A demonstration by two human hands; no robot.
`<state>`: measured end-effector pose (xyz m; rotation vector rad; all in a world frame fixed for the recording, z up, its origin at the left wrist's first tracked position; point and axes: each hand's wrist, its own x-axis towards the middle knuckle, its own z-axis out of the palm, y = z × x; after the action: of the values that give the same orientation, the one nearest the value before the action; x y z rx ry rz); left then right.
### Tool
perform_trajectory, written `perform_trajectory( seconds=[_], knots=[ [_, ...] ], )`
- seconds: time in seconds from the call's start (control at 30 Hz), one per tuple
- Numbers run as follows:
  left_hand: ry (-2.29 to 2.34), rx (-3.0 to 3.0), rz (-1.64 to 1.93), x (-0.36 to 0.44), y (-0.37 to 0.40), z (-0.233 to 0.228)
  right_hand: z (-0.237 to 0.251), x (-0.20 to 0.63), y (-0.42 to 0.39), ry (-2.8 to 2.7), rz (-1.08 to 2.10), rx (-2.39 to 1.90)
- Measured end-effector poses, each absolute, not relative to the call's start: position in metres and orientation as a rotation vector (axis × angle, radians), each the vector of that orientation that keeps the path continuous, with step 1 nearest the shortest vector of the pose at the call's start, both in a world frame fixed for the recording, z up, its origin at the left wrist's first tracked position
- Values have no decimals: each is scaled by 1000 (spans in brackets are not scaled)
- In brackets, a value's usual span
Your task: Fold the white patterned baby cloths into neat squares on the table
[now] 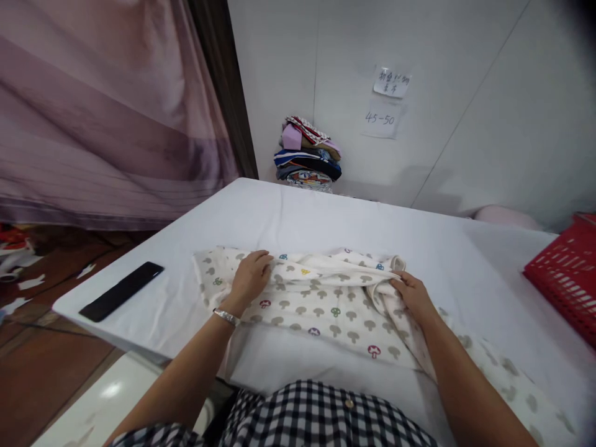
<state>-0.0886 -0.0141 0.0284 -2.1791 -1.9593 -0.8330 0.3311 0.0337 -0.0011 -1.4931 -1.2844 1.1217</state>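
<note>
A cream garment point(321, 301) printed with small mushrooms lies spread on the white table point(326, 217) in front of me. My left hand point(251, 277) rests on its left part, fingers curled over a fold of the cloth. My right hand point(412, 295) pinches a bunched fold at the garment's right side. Part of the cloth trails under my right forearm toward the near right table edge. A metal bracelet sits on my left wrist.
A black phone point(121, 290) lies near the table's left edge. A stack of folded clothes point(308, 155) stands at the far edge against the wall. A red plastic basket point(565, 276) sits at the right. Two paper notes point(386, 99) hang on the wall.
</note>
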Motion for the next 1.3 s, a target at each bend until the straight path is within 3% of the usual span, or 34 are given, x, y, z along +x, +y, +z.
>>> perform_trajectory(
  seconds=[0.13, 0.33, 0.5, 0.63, 0.83, 1.13, 1.3],
  knots=[
    [-1983, -2200, -995, -85, -28, 35, 0, 329, 31, -1280, 1120, -1477],
    [-2516, -2717, -1031, -74, -55, 50, 2, 329, 30, -1336, 1077, -1471],
    [-2516, -2429, -1077, -76, -39, 53, -2, 332, 31, -1364, 1091, -1456],
    [-2317, -2200, -846, -81, -14, 47, -2, 331, 30, -1367, 1066, -1462],
    [-1957, -2321, -507, -86, 13, 33, 0, 331, 29, -1421, 986, -1483],
    [-1793, -2230, -857, -110, -7, 76, 0, 331, 29, -1416, 1002, -1461],
    [-1569, -2463, -700, -104, -78, 66, 2, 330, 28, -1404, 1014, -1459]
  ],
)
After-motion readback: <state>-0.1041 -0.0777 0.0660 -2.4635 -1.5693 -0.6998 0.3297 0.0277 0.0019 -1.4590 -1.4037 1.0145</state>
